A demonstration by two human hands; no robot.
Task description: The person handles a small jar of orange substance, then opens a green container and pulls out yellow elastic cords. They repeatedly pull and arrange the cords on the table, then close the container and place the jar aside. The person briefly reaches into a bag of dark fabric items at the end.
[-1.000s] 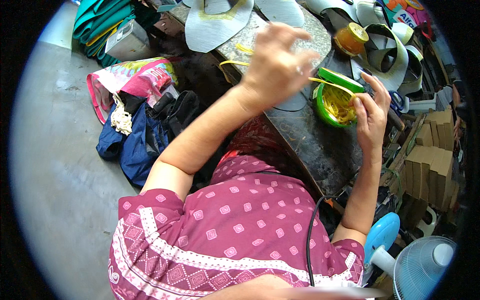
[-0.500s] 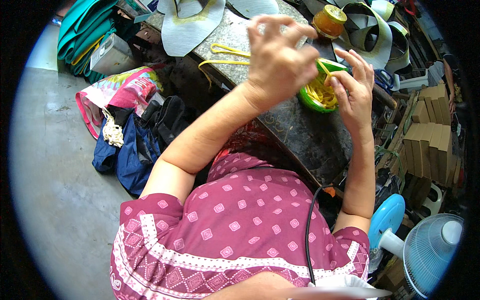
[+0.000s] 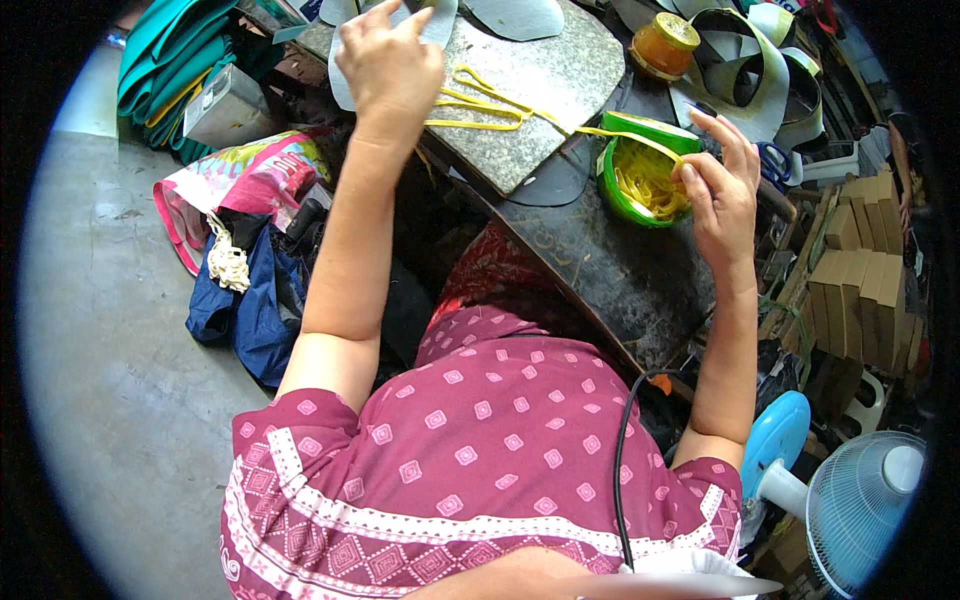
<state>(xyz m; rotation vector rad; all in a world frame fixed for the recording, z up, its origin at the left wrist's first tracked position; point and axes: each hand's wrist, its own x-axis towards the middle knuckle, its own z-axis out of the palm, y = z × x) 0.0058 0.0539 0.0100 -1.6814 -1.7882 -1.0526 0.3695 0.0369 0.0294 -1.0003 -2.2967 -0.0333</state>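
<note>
My right hand (image 3: 722, 190) pinches the end of a narrow yellow strip (image 3: 600, 131) between thumb and forefinger, its other fingers raised. From there the strip passes over a round green container (image 3: 610, 185) and onto a speckled stone slab (image 3: 570, 75), where it lies in loose folds. Tangled yellow strips (image 3: 645, 185) fill the container, which sits tilted. At the slab's far left my left hand (image 3: 390, 75) is above a pale grey cut piece (image 3: 340, 75), its fingers apart and nothing visibly gripped. Folds of the strip lie right beside its wrist.
An orange jar (image 3: 665, 48) stands behind the container, near curled grey offcuts (image 3: 740, 75) and blue-handled scissors (image 3: 775, 162). Another grey piece (image 3: 515, 15) lies on the slab. To the left are bags (image 3: 250, 290) and green folded sheets (image 3: 170, 70); a fan (image 3: 865, 510) stands right.
My left hand has swung left, from near the container to the grey piece. The strip now stretches between the slab and my right hand, which has shifted slightly right and down.
</note>
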